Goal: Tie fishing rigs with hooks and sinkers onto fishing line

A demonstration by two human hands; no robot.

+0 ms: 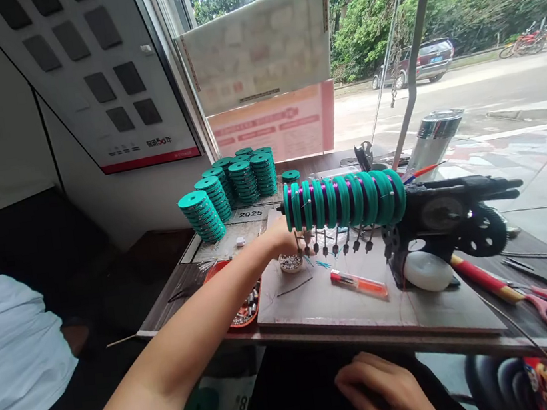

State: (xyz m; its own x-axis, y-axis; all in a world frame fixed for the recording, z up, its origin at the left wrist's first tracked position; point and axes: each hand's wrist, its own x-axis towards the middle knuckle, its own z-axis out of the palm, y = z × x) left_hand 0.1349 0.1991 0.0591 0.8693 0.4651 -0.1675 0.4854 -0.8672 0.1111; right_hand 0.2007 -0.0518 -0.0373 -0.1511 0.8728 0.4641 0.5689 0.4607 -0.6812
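At three o'clock, black machine [448, 209], bearing green spools [344, 202], presumably threaded in line for alignment. Right hand [386, 388] at five o'clock, slack, part open, apparently empty; left hand [288, 237] at spools' eight o'clock, grip obscured by hooks [336, 250], not discernible. Near it, bead cup [292, 270], probably for easy reach.

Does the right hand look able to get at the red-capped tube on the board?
Probably yes: the right hand seems below the front edge of the board and would need to rise over it, but nothing appears to block the way to the red-capped tube.
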